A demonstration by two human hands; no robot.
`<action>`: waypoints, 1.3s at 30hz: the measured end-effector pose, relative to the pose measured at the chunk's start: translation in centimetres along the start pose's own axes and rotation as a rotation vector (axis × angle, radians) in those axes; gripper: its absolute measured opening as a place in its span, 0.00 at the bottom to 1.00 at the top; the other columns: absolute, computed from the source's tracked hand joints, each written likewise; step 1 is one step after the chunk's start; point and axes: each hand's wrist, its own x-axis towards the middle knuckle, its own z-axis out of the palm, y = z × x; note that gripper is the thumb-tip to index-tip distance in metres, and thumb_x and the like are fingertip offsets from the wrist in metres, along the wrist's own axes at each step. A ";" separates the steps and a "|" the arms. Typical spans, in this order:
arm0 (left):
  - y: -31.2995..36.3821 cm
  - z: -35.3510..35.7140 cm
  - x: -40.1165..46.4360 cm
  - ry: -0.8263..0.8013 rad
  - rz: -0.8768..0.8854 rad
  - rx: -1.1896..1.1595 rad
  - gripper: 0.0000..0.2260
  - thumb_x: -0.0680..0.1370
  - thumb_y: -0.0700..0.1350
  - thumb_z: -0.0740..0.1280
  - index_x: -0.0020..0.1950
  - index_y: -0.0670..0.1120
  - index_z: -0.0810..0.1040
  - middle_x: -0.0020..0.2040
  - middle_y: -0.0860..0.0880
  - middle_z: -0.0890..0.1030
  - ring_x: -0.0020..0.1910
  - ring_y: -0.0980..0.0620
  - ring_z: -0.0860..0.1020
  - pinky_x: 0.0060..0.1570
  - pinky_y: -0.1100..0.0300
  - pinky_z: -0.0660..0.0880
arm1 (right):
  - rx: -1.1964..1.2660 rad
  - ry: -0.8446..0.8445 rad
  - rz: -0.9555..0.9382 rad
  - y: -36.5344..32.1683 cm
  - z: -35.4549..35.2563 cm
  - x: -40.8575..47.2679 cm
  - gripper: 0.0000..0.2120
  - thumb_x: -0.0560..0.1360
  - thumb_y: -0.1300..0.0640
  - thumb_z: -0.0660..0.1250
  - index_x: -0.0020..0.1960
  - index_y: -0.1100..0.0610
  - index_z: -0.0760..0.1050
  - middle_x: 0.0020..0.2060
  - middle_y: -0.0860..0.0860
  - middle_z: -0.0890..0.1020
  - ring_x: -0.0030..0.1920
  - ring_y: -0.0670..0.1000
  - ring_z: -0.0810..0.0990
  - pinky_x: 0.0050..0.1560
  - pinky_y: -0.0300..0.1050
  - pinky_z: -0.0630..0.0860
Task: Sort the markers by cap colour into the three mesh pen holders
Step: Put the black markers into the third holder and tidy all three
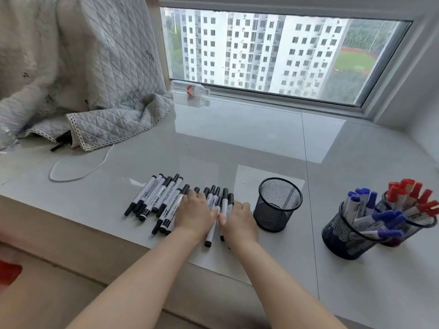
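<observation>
Bright daylight from the window (273, 51); sill (237, 138) glares, edges warp.

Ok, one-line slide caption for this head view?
Both hands gather black-capped markers beside an empty mesh holder; blue and red holders already filled.

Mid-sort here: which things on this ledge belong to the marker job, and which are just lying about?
Job:
- black-capped markers under both hands
- empty mesh holder
- holder of blue-capped markers
- holder of red-capped markers
- left hand, right hand

Lying about:
- quilted blanket
- white cable
- plastic bottle by the window
</observation>
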 end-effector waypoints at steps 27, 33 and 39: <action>1.9 -0.6 -0.5 -0.071 -0.357 -0.527 0.16 0.76 0.47 0.61 0.60 0.40 0.68 0.56 0.40 0.76 0.49 0.43 0.73 0.45 0.56 0.69 | 0.292 -0.099 0.071 1.9 -4.3 -3.3 0.05 0.71 0.58 0.60 0.41 0.57 0.64 0.41 0.56 0.76 0.44 0.59 0.77 0.40 0.48 0.71; 2.6 -2.3 -0.3 0.079 -0.289 -0.832 0.04 0.75 0.42 0.62 0.48 0.44 0.71 0.43 0.46 0.80 0.36 0.53 0.76 0.33 0.58 0.71 | 0.644 0.132 0.003 1.0 -9.3 -2.3 0.10 0.73 0.55 0.62 0.35 0.54 0.66 0.29 0.51 0.72 0.32 0.56 0.71 0.36 0.50 0.71; 4.9 -4.7 -0.1 0.137 -0.179 -1.212 0.03 0.75 0.42 0.65 0.44 0.50 0.74 0.37 0.53 0.81 0.34 0.58 0.79 0.31 0.63 0.74 | 1.036 0.489 -0.061 1.9 -14.3 0.1 0.11 0.78 0.53 0.60 0.40 0.57 0.69 0.29 0.49 0.72 0.29 0.46 0.73 0.32 0.39 0.72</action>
